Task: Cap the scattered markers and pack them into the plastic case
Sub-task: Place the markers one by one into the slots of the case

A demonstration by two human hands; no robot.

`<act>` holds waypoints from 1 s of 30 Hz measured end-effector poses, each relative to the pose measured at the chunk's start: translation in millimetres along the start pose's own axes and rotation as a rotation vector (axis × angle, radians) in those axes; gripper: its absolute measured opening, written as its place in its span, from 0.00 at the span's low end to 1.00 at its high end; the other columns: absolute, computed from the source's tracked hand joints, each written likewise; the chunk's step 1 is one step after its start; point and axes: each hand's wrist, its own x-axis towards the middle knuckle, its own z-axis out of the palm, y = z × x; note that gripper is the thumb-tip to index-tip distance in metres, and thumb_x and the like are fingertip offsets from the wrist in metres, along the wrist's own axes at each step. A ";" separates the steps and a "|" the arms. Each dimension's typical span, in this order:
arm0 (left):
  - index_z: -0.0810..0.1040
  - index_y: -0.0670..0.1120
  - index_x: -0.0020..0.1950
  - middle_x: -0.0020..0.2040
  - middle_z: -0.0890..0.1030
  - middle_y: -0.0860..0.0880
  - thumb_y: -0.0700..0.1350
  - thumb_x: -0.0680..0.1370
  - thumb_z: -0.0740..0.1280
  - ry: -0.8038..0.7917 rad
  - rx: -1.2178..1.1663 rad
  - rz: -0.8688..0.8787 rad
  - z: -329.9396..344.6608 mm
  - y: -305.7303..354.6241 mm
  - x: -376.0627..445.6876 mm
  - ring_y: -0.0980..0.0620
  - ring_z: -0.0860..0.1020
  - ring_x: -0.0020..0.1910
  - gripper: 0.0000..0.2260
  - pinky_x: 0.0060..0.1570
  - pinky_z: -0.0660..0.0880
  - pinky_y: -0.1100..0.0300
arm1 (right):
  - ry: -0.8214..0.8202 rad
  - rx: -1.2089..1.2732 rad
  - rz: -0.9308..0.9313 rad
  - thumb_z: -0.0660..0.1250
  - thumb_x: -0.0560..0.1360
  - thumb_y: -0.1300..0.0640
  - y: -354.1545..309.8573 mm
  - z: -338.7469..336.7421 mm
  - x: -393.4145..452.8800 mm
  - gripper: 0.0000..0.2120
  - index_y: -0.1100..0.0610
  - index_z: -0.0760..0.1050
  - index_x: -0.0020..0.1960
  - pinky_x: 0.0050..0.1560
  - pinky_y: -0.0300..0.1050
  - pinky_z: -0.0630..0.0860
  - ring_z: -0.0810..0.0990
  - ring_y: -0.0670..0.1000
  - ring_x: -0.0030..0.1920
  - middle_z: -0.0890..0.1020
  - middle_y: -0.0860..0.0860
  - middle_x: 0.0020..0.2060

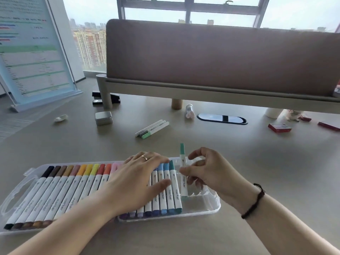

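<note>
A clear plastic case (204, 208) lies on the desk in front of me, filled from its left side with a row of several capped markers (60, 188) running from black and brown through orange to blue. My left hand (139, 179) rests flat with straight fingers on the purple and blue markers. My right hand (206, 173) pinches a teal-capped marker (183, 173), upright, at the case's unfilled right end, just beside the last teal marker in the row. Three more capped markers (152, 128) lie together farther back on the desk.
A small metal tin (103, 117), a crumpled paper (61, 118), a black stapler (103, 99), a small bottle (189, 111) and a cable port (221, 118) sit behind. Red boxes (279, 127) lie at the right. A raised shelf with a brown panel (211, 56) spans the back.
</note>
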 end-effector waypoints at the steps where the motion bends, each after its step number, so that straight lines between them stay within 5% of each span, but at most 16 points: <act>1: 0.64 0.64 0.72 0.70 0.68 0.65 0.70 0.76 0.58 -0.007 -0.006 0.006 1.3 0.5 0.4 0.70 0.61 0.64 0.25 0.67 0.63 0.64 | 0.008 -0.053 0.001 0.78 0.70 0.59 0.7 -1.0 0.3 0.17 0.58 0.74 0.53 0.29 0.43 0.73 0.78 0.52 0.29 0.86 0.58 0.34; 7: 0.61 0.65 0.73 0.70 0.67 0.66 0.73 0.74 0.57 -0.064 0.002 0.023 2.2 1.5 1.0 0.72 0.59 0.62 0.29 0.62 0.61 0.68 | -0.066 -0.267 -0.020 0.77 0.71 0.57 2.7 1.6 0.6 0.12 0.59 0.76 0.48 0.31 0.44 0.79 0.81 0.52 0.30 0.86 0.56 0.34; 12: 0.61 0.68 0.73 0.74 0.62 0.67 0.72 0.75 0.56 -0.141 0.037 0.051 -0.8 4.2 0.3 0.71 0.54 0.68 0.28 0.72 0.59 0.58 | -0.065 -0.383 -0.103 0.77 0.71 0.56 5.3 4.5 0.7 0.08 0.57 0.79 0.42 0.43 0.52 0.84 0.85 0.52 0.32 0.86 0.52 0.31; 30: 0.58 0.75 0.72 0.77 0.55 0.66 0.72 0.77 0.50 -0.275 0.094 0.070 -3.9 5.9 0.4 0.61 0.50 0.77 0.23 0.75 0.56 0.52 | -0.204 -0.280 -0.050 0.78 0.70 0.60 1.3 -8.5 -0.1 0.06 0.61 0.82 0.41 0.28 0.37 0.72 0.76 0.47 0.26 0.86 0.57 0.34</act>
